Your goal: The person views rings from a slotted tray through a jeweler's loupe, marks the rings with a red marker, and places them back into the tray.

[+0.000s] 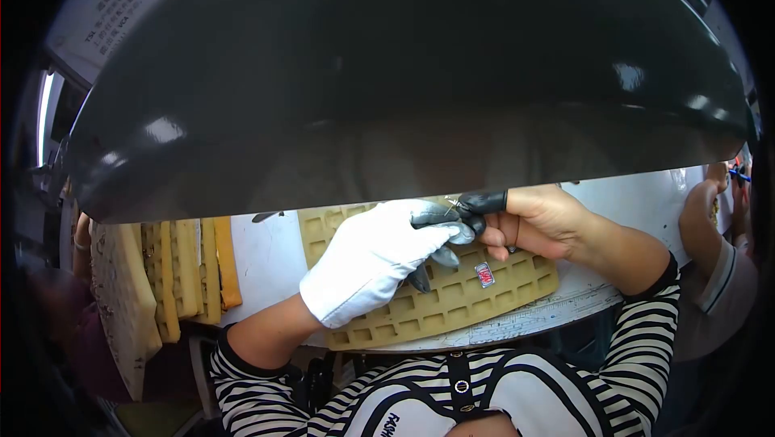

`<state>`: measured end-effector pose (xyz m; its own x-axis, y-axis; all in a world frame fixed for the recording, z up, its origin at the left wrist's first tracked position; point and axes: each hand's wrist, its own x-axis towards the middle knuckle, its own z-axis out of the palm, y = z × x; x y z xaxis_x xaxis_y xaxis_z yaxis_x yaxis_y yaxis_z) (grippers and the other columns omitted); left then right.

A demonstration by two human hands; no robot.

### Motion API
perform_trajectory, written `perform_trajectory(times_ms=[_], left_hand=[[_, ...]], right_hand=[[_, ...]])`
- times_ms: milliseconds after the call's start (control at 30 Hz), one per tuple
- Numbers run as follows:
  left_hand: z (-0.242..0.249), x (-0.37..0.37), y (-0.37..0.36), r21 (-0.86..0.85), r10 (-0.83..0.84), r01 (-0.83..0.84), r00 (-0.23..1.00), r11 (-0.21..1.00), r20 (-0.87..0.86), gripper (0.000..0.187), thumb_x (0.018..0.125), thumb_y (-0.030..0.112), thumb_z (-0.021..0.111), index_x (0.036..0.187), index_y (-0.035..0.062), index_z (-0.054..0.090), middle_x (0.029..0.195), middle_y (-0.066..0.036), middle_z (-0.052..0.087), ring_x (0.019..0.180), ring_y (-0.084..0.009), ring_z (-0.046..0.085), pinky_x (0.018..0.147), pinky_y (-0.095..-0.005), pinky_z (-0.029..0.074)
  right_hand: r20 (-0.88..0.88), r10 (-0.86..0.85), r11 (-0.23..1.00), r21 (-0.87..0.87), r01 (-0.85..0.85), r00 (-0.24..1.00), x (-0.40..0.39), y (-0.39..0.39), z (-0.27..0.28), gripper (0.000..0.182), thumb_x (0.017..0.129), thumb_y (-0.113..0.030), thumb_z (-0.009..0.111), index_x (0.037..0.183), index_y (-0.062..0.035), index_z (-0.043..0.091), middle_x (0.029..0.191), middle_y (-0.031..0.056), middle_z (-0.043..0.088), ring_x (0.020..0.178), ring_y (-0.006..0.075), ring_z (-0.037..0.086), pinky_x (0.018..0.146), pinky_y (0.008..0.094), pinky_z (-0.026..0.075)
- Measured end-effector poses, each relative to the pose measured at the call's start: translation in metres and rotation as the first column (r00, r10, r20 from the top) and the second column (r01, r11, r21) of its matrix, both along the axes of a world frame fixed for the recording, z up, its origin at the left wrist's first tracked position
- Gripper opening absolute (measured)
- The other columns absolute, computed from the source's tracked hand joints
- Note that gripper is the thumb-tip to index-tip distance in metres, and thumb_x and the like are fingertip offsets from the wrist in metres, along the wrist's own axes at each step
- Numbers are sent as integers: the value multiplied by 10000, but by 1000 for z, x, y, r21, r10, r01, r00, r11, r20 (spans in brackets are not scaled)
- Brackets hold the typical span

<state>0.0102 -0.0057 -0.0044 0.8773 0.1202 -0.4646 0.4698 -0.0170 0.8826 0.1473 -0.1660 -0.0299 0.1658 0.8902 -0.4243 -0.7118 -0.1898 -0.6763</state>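
"TSL" and "VCA" were printed on the far-left sheet (pixel 109 24), "FASH…" on the striped shirt (pixel 392 423); red label (pixel 484 275) unreadable. Pocketed tray (pixel 442 313) was set on white table (pixel 257 269), more trays (pixel 182 267) stacked left. Small metallic piece (pixel 452 207) was pinched in gloved left hand (pixel 440 225), above tray's far side; right hand's (pixel 478 213) fingers were bunched beside it, grip unclear.

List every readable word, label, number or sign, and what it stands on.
"TSL": sign, upper left.
"VCA": same sign; its Chinese characters are too blurred.
"FASH": white panel of the striped top; the rest is cut off.
Red-and-white label on tan tray: too small.
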Motion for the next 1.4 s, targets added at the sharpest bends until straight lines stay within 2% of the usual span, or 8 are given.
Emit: perform_trajectory(times_ms=[267, 333, 433, 533, 733, 833, 933, 1400], left_hand=[[0, -4, 3, 511, -239, 116, 953, 852, 183, 270, 923, 270, 534, 1034, 75, 684, 737, -16, 668, 588, -62, 590, 506, -203, 462], [14, -3, 1, 364, -94, 104, 995, 926, -45, 280, 923, 277, 521, 1021, 76, 689, 764, -25, 665, 600, -64, 592, 513, -202, 463], [10, -8, 3, 294, -37, 4, 994, 956, 106, 289, 939, 303, 502, 1045, 78, 650, 740, -6, 624, 540, -47, 534, 472, -211, 440], [16, -8, 1, 230, -22, 13, 999, 973, 34, 327, 936, 301, 523, 1068, 32, 653, 808, -50, 660, 641, -68, 602, 523, -200, 462], [9, -1, -1, 338, -104, 84, 994, 937, 41, 326, 920, 329, 558, 1040, 47, 670, 782, -26, 672, 633, -54, 597, 506, -191, 447], [10, -1, -1, 300, -44, 42, 999, 953, 0, 304, 916, 312, 559, 1025, 55, 679, 784, -20, 675, 632, -53, 601, 503, -190, 448], [15, -2, -1, 267, -5, 21, 998, 963, -61, 271, 918, 268, 540, 1014, 59, 683, 804, -34, 682, 656, -71, 627, 517, -194, 466], [15, 0, -2, 365, -70, 84, 996, 927, -53, 264, 919, 282, 548, 984, 64, 683, 782, -28, 675, 674, -71, 620, 531, -205, 476]], right_hand=[[341, 59, 997, -74, -36, 938, -4, 1, 9, 139, 908, -137, 553, 927, -11, 608, 788, 47, 612, 596, 79, 564, 531, 231, 485], [497, 87, 990, -141, -18, 863, -8, 1, 10, 142, 902, -127, 561, 958, -8, 615, 802, 44, 616, 592, 74, 558, 536, 228, 480], [954, -152, 983, 173, -62, 259, -12, 0, 8, 242, 849, -64, 614, 1086, -12, 621, 812, 52, 619, 624, 87, 551, 550, 251, 458], [981, -195, 970, 195, -143, 18, -12, 3, 9, 206, 833, -52, 622, 1034, -10, 640, 814, 78, 621, 648, 136, 576, 568, 274, 468], [972, -147, 981, 167, -100, 182, -11, 0, 16, 181, 835, -39, 615, 1010, 0, 641, 870, 90, 644, 738, 171, 616, 632, 294, 496], [685, -50, 999, 30, 41, 727, -13, 2, 25, 164, 863, -7, 542, 1003, 9, 626, 827, 54, 643, 728, 114, 611, 650, 256, 516], [523, 62, 996, -82, -22, 850, -2, 0, 27, 183, 850, 13, 487, 979, 14, 617, 768, 59, 635, 678, 99, 606, 626, 243, 510], [413, 53, 998, -36, -41, 909, -2, -1, 17, 171, 858, 6, 480, 973, 23, 605, 731, 50, 624, 644, 91, 592, 598, 232, 503]])
